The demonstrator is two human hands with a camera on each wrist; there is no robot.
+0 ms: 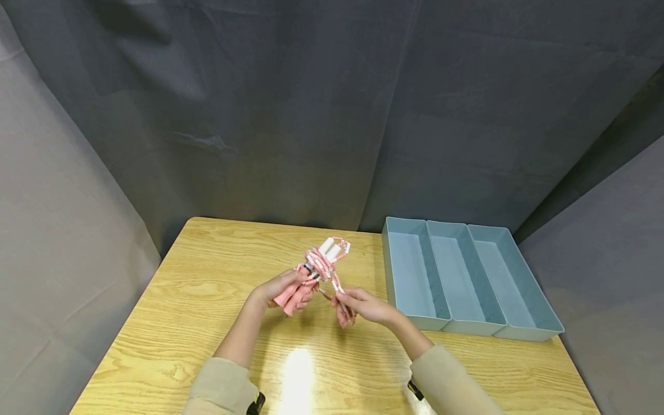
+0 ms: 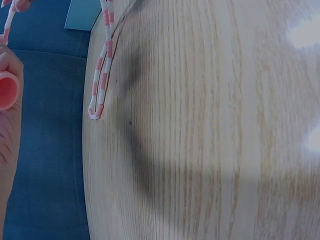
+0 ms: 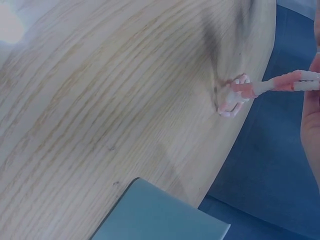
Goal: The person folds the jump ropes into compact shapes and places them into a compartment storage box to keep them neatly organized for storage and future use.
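Observation:
A pink-and-white beaded jump rope [image 1: 320, 262] is bundled above the table, its beaded cord wound around two handles with pink grips [image 1: 291, 297] and white ends. My left hand [image 1: 282, 286] holds the handles, and in the left wrist view the round end of one pink handle [image 2: 7, 91] shows beside that hand. My right hand [image 1: 363, 304], to the right of the bundle, pinches a strand of the beaded cord [image 3: 282, 82]. A loop of cord [image 2: 102, 70] hangs down in the left wrist view. The right fingertips are mostly hidden in both wrist views.
A blue-grey tray [image 1: 469, 329] with three long compartments stands on the right of the wooden table [image 1: 207, 276], close to my right forearm. Dark cloth [image 1: 290, 115] hangs behind the table, and paler grey cloth [image 1: 57, 230] hangs at the sides.

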